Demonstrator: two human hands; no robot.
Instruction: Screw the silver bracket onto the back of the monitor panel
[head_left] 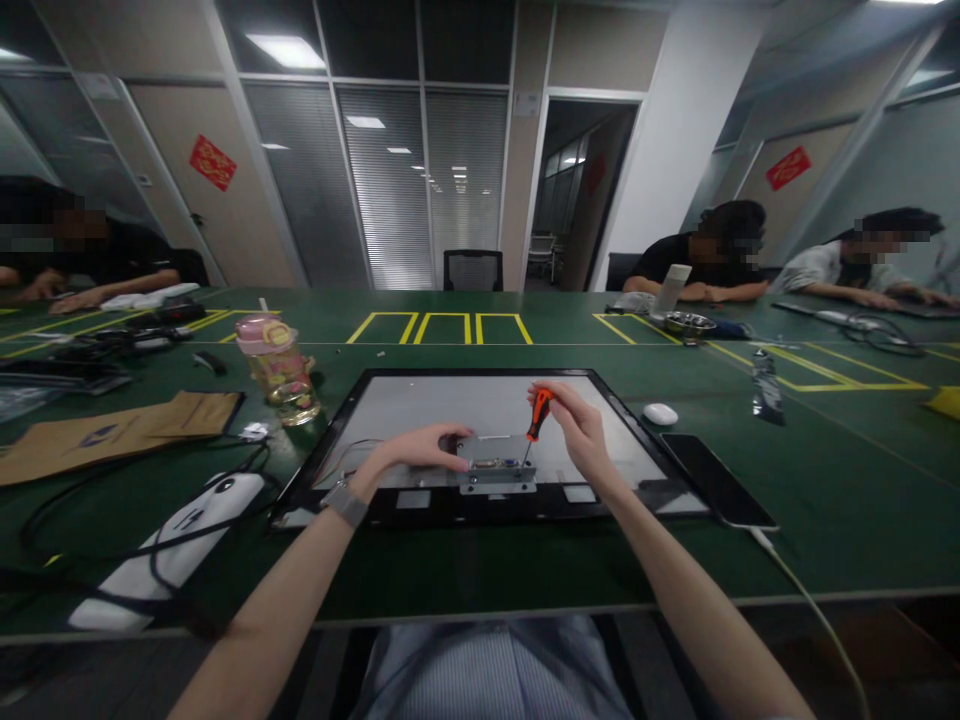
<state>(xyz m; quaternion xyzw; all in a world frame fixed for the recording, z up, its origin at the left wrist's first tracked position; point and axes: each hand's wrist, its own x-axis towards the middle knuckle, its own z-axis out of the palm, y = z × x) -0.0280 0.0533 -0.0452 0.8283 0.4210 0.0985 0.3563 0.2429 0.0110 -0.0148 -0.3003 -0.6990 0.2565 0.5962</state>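
Note:
A flat display panel (420, 400) with a black frame lies face down or face up, I cannot tell which, in front of me. At its near edge sits a silver metal bracket (499, 478) with a row of ports. My left hand (427, 447) grips the bracket's left end between thumb and fingers. An orange and black screwdriver (538, 412) is held in my right hand (577, 425), its handle between thumb and fingers. The shaft points down, nearly upright, and its tip meets the bracket's right end. Any screw there is too small to see.
Left of the panel stand a drink cup (268, 350), a paper bag (112, 435) and a white power strip (172, 545) with black cables. A phone (716, 480) on a cable and a white earbud case (661, 414) lie right. Several people sit across the green table.

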